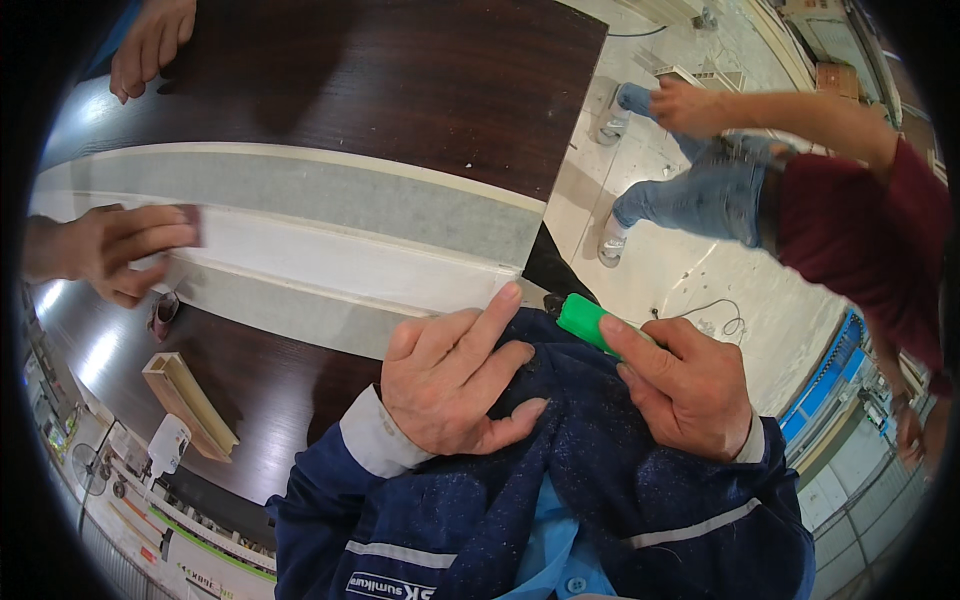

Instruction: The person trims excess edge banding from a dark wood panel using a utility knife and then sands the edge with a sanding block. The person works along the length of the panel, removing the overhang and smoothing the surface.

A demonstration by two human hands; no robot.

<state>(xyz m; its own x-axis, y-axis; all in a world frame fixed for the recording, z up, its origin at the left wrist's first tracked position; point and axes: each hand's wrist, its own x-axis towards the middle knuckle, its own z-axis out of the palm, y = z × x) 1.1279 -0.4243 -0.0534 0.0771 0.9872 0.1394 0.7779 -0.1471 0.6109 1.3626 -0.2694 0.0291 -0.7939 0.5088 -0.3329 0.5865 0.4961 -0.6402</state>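
My left hand (455, 375) is open, fingers spread. Its index fingertip is by the near right end of a long panel (400, 205) with grey bands and a white strip along its middle. My right hand (685, 385) is closed round a bright green plastic-bodied hand tool (590, 324) with a dark tip, just right of the panel's end; its exact kind does not show. At the left, another person's hand (130, 245) presses a small reddish-brown pad (190, 226) on the white strip.
The panel lies on a dark wood-grain table (420, 80). Another hand (152, 45) rests at its far left. A hollow cream profile piece (190, 405) lies near left. To the right, a person in jeans (690, 205) is on the pale floor, near a thin black cable (725, 305).
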